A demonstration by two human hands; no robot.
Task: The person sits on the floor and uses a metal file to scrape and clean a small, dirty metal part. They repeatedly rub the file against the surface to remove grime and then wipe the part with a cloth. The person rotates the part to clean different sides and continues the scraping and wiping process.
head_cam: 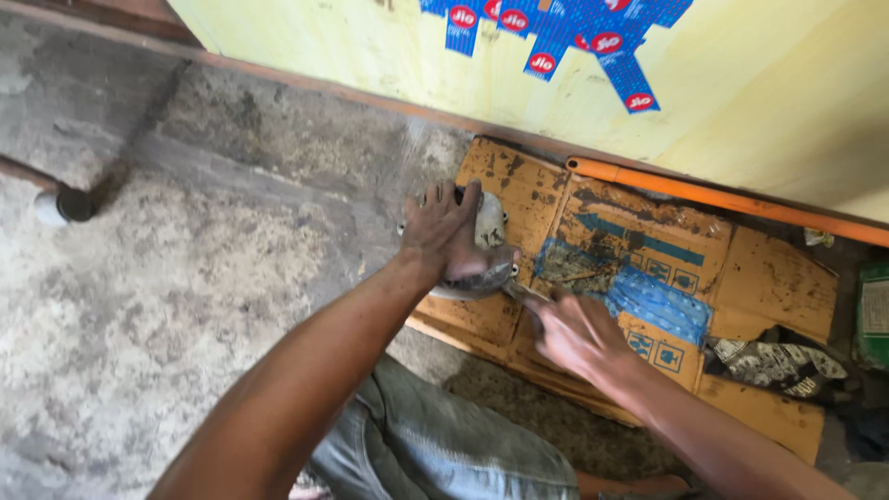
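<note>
My left hand (443, 231) is clamped over a grey metal casing (489, 227) that rests on a flattened, oil-stained cardboard sheet (769, 278). My right hand (574, 331) is closed on a thin metal tool (526, 291) whose tip meets the casing's lower edge. The hand hides most of the tool. My knee in blue jeans (435, 435) sits below both arms.
A yellow wall (759, 83) with blue and red stickers (565, 32) rises behind the cardboard. An orange pipe (722, 196) lies along its base. A patterned rag (773, 363) lies at the right, a green packet (872, 315) at the edge. Rough concrete floor (185, 278) spreads left.
</note>
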